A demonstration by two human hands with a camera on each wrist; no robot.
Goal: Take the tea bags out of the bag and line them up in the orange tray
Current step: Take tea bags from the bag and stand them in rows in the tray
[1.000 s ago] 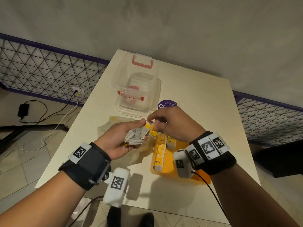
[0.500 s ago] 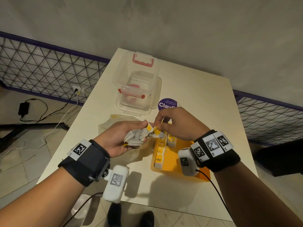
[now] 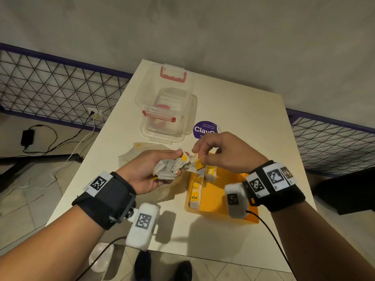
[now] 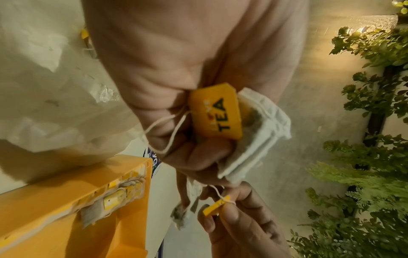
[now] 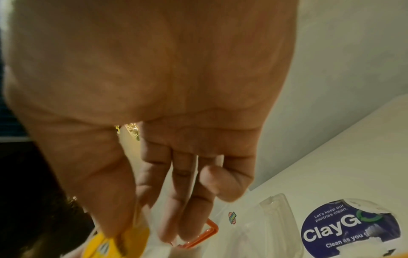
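Note:
My left hand [image 3: 162, 165] grips a bunch of white tea bags [image 3: 169, 167] with yellow tags; the left wrist view shows the bunch [image 4: 253, 132] and a tag marked TEA [image 4: 217, 111] in the curled fingers. My right hand [image 3: 205, 155] pinches the yellow tag [image 3: 199, 165] of one tea bag, seen as the tag [image 4: 217, 205] on its string, just right of the bunch. Below lies the orange tray [image 3: 221, 199] with a row of tea bags [image 3: 195, 191] along its left side. The crumpled translucent bag [image 3: 142, 151] lies under my left hand.
A clear plastic container [image 3: 168, 118] with red clasps stands open behind the hands, its lid tipped back. A round purple sticker [image 3: 204, 128] is on the white table [image 3: 243, 118]. Wire fencing runs along the wall; cables lie on the floor at left.
My right hand has drawn its tag a little to the right and down, away from the bunch in my left hand. The left hand has stayed in place.

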